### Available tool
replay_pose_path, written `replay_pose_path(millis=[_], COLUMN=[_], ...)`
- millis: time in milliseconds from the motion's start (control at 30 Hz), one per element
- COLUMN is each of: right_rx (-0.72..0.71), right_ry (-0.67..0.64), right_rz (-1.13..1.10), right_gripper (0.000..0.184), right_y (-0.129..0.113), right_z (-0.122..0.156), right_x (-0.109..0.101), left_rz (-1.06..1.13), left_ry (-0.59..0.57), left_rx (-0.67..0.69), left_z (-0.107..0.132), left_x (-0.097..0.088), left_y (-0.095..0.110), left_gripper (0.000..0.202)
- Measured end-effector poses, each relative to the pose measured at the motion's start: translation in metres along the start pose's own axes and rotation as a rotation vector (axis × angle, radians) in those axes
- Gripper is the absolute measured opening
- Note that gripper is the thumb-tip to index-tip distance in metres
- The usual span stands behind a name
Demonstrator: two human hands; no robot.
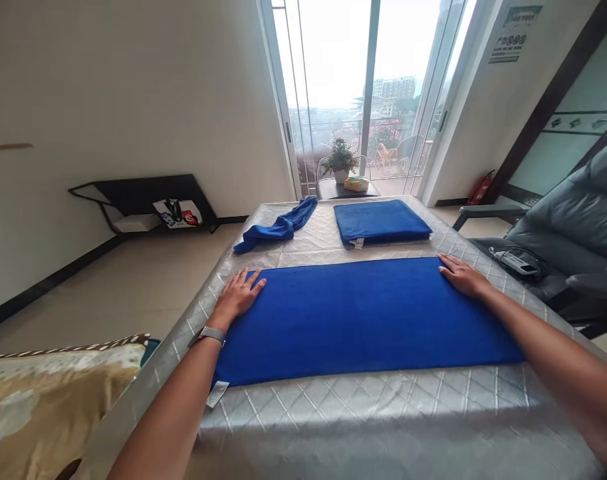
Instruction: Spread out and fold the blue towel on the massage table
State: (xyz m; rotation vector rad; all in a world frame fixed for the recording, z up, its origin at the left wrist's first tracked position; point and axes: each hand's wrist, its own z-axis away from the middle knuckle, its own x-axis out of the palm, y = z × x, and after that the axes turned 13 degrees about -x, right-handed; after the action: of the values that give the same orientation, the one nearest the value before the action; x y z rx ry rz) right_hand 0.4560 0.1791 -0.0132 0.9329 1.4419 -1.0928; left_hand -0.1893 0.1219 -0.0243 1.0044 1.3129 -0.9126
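A blue towel [353, 313] lies spread flat as a long rectangle across the quilted silver table cover [363, 403]. My left hand [239, 292] rests on its far left corner, fingers stretched and apart. On the far right corner lies my right hand [462, 275], also flat with the fingers extended. A white label [217, 395] sticks out at the towel's near left corner. Beyond it, a folded blue towel stack [382, 221] sits at the back right. To the back left is a crumpled blue cloth [278, 228].
Behind the table, a small stand holds a potted plant [340, 160] and a tissue pack [357, 184] before a glass door. A dark grey armchair [568, 213] with a device on it stands right. At lower left is a patterned blanket [58, 400].
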Motion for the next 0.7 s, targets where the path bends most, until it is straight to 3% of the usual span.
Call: replay_pose_path(millis=[400,700], right_rx=[0.002,0.005], right_ry=[0.054,0.073], right_rz=[0.056,0.087], right_gripper=[0.066,0.065], right_y=[0.011,0.0], right_z=[-0.006,0.0], right_x=[0.009,0.004], left_rz=[-0.008,-0.013], left_ry=[0.043,0.057], left_rx=[0.028,0.032], left_z=[-0.006,0.001], left_x=[0.004,-0.003], left_y=[-0.006,0.001], left_gripper=[0.066,0.066])
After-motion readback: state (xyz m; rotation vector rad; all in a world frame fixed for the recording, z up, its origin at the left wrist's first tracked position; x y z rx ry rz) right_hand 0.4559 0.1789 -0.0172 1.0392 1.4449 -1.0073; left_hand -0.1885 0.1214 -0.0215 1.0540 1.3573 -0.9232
